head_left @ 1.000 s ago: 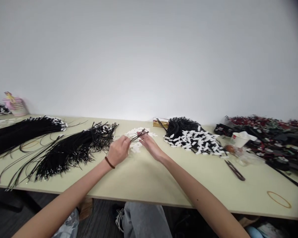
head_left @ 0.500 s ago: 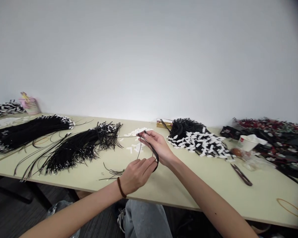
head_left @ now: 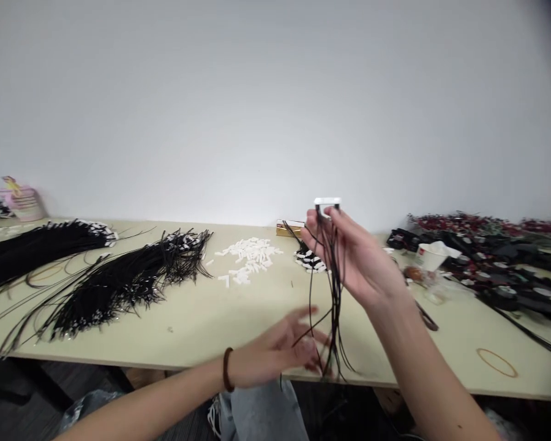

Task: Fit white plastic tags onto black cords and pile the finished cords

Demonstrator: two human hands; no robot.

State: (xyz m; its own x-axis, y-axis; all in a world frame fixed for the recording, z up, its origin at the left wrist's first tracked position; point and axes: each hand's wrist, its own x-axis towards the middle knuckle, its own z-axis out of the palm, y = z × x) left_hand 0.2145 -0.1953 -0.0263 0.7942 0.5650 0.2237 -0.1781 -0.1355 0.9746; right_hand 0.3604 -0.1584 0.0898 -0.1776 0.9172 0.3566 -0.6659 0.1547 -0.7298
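Observation:
Raised above the table's front, my right hand [head_left: 360, 254] pinches a bundle of thin black cables [head_left: 335, 300] near its top. A white connector piece [head_left: 327, 201] sticks up over the fingertips, and the loose cable ends hang straight down. My left hand [head_left: 289, 346], somewhat blurred, is low beside the hanging ends with its fingers spread; some strands cross in front of it. Whether it touches them I cannot tell. Behind, a heap of small white connectors [head_left: 253, 252] lies on the table.
Piles of black cables [head_left: 119, 282] spread over the left of the table [head_left: 202, 324]. A paper cup [head_left: 431, 256], a dark hand tool [head_left: 427, 317], a rubber band [head_left: 496, 362] and heaped dark wired parts [head_left: 500, 269] lie right. A gold box [head_left: 287, 228] is near the wall.
My right hand has lifted the cables up and to the right, so they now hang. My left hand has let go of them and opened lower down. The view has shifted right.

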